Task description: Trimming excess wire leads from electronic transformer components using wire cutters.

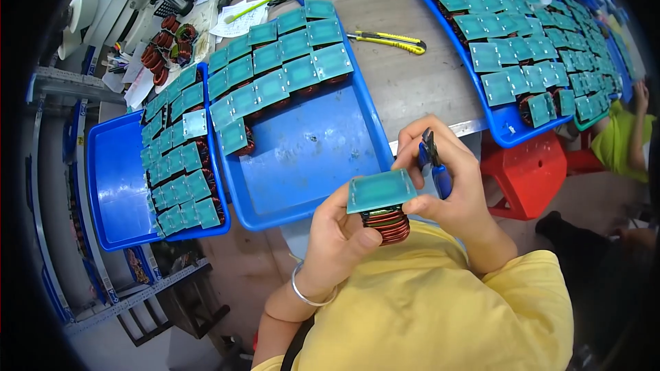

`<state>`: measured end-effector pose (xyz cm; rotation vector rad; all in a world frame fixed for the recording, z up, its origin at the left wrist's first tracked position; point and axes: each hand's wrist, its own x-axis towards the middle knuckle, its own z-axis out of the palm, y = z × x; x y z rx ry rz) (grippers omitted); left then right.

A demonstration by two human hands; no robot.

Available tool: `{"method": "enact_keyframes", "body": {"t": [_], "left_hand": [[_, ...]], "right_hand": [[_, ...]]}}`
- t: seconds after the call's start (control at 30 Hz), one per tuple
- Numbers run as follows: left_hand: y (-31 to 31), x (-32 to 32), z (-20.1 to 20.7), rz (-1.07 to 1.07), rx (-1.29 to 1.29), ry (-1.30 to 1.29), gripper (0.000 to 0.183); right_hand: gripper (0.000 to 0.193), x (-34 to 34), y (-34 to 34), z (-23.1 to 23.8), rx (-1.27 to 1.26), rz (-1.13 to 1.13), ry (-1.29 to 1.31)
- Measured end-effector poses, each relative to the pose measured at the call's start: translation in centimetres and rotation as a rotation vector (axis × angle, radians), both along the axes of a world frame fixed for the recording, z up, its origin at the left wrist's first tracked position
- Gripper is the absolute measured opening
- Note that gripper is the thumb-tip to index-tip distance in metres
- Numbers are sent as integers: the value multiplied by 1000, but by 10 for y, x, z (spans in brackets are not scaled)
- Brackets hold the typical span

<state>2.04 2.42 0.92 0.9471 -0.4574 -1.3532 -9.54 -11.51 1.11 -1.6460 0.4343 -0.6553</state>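
Note:
In front of my chest, my left hand (335,237) grips a toroidal coil (386,225) wound in dark red wire, fingers and thumb closed on its side. A flat green circuit board (380,191) sits on top of the coil, facing up. My right hand (457,178) holds blue-handled cutting pliers (441,177) against the palm, their dark end pointing up. Its thumb also touches the board's right edge, while the index finger bends over behind it. The pliers' jaws are partly covered by fingers.
Beyond my hands lies a blue tray (309,144) with rows of board-topped coils at its far side. More filled trays stand left (113,189) and right (505,134). A yellow utility knife (390,41) rests on the table. A red stool (522,175) and another person's sleeve (619,141) are at right.

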Motion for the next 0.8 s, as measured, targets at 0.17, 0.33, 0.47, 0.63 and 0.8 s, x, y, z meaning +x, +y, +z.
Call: {"method": "enact_keyframes", "body": {"t": [0.17, 0.33, 0.47, 0.63, 0.8], "left_hand": [[-7, -1, -1, 39, -54, -40, 62], [-6, -6, -3, 130, -71, -25, 62], [-10, -10, 8, 200, 59, -139, 77], [-9, -5, 5, 196, -42, -52, 64], [0, -2, -1, 212, -141, -207, 60]], "right_hand": [[56, 2, 1, -9, -22, -62, -52], [49, -3, -2, 3, -205, -116, -39], [45, -6, -4, 8, -208, -106, -70], [35, -6, -3, 8, -213, -119, -68], [29, -5, -2, 6, -96, -19, -86]]}}
